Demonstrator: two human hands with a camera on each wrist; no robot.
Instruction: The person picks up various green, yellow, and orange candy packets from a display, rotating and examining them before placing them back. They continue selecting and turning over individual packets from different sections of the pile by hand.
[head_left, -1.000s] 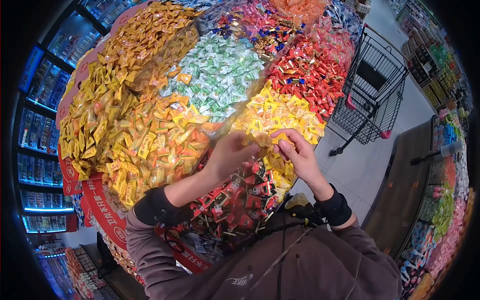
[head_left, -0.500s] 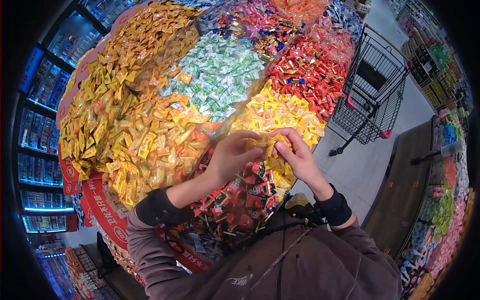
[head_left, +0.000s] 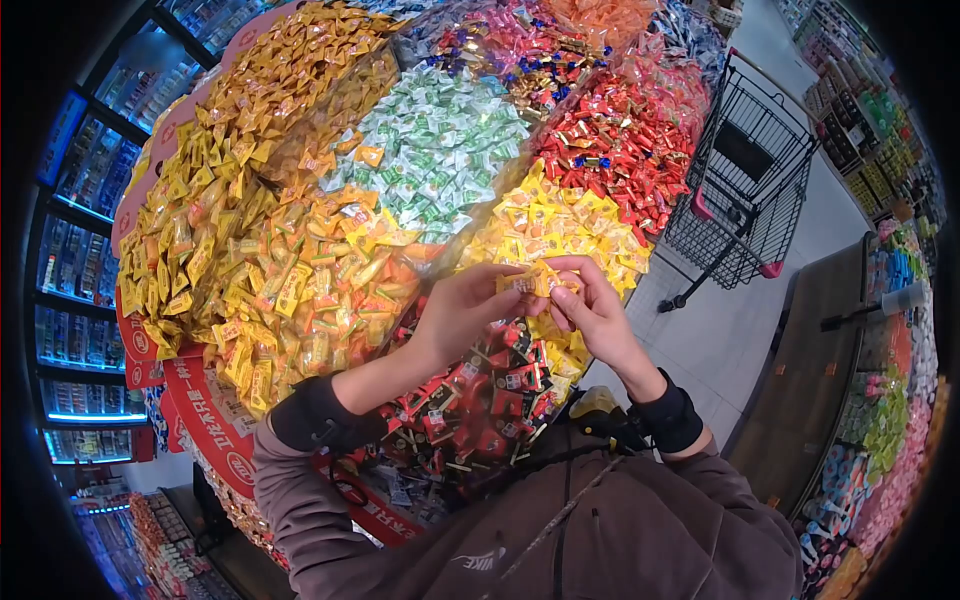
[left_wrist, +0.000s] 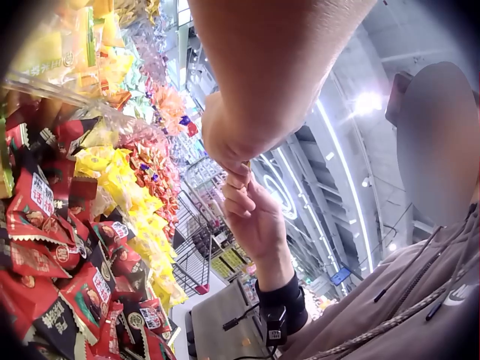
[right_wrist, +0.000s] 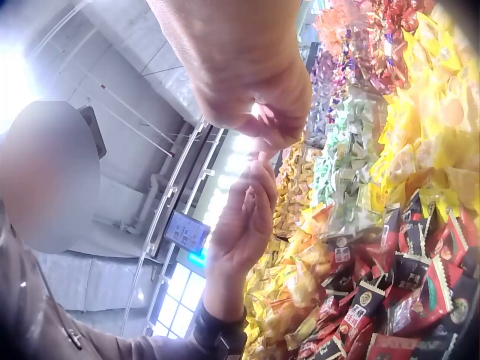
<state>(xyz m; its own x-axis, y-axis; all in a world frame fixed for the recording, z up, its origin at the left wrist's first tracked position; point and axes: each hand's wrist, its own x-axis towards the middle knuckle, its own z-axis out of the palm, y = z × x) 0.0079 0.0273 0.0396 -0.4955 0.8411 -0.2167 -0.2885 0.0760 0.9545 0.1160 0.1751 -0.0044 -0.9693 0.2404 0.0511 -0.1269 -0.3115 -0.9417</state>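
Note:
Over the candy bins, both hands hold a small yellow-orange wrapped candy (head_left: 530, 284) between them. My left hand (head_left: 462, 318) pinches the wrapper's left end, with the thumb on the near side. The right hand (head_left: 603, 318) pinches its right end between thumb and curled fingers. Print on the wrapper faces up in the head view. In the left wrist view the right hand (left_wrist: 259, 221) meets the left at the fingertips. The right wrist view shows the left hand (right_wrist: 244, 217) with fingertips close together against the right; the candy is mostly hidden there.
Below the hands lie red-and-black wrapped candies (head_left: 470, 405), with yellow ones (head_left: 560, 225) just beyond. Green-and-white candies (head_left: 430, 150) and red ones (head_left: 625, 140) fill bins farther back, between clear dividers. A shopping cart (head_left: 745, 180) stands at the right, near a brown shelf (head_left: 805, 370).
The candy has turned between the fingers and now lies flatter, its print showing. The left hand has shifted slightly right, and the right fingers have curled in more. Arms stay about in place.

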